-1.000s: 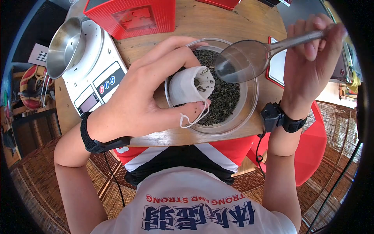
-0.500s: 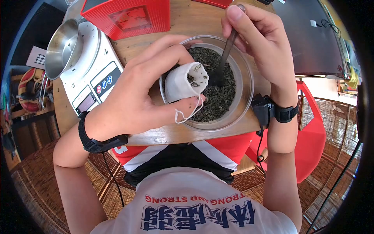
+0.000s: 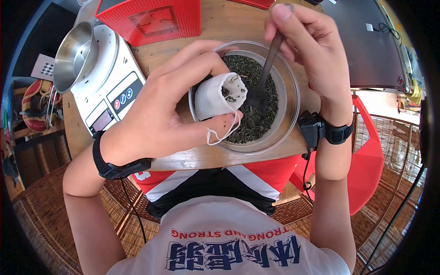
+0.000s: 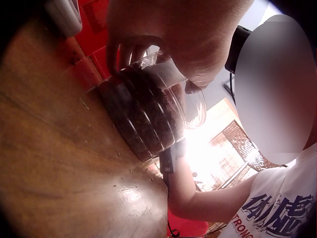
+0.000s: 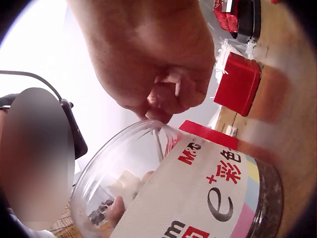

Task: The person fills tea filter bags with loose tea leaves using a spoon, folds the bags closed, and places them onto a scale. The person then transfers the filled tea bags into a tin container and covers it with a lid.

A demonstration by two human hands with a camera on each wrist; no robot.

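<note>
My left hand [image 3: 153,107] reaches over the left rim of a clear plastic jar [image 3: 293,117] and grips a small white drawstring tea bag [image 3: 210,97] between thumb and fingers. The bag's mouth faces right, with a few leaves showing inside and its string looped over the thumb. Dark, dry tea leaves [image 3: 256,130] lie in the jar. From above the far right rim, my right hand [image 3: 314,50] pinches a metal spoon [image 3: 269,62] by the handle end. The spoon's bowl is down among the leaves beside the bag, partly hidden. In the right wrist view, a printed label [image 5: 198,183] covers the jar's side.
To the left stands a white kitchen scale [image 3: 121,91] with a steel bowl [image 3: 75,59] tilted on it. A large red box [image 3: 153,20] is behind the jar. Another red box [image 5: 239,84] shows in the right wrist view. Loose leaf bits dot the wooden table [image 4: 59,124].
My right hand has swung the spoon from raised over the jar's right side down into the leaves, its handle now steep. The left hand keeps its grip on the tea bag.
</note>
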